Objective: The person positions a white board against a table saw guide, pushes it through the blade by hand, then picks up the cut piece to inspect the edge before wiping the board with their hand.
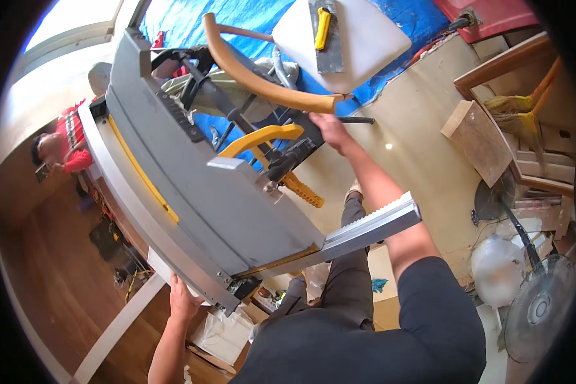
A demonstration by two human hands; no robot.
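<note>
A grey table saw point(198, 192) with yellow parts hangs tilted in front of me, its flat top facing the camera. My left hand point(182, 297) grips its lower corner from below. My right hand point(329, 128) is closed on a black part at its upper right side, next to a yellow handle point(265, 136) and a yellow ribbed push stick point(304, 191). A silver fence rail point(371, 227) sticks out to the right across my right forearm. A curved tan pipe point(262, 83) arcs above the saw.
A blue tarp point(403, 25) covers the floor beyond, with a white board point(365, 45) and a yellow-handled trowel point(323, 29) on it. Another person in red point(64, 144) crouches at the left. Standing fans point(537, 307), a plywood piece point(483, 141) and brooms point(521, 112) crowd the right.
</note>
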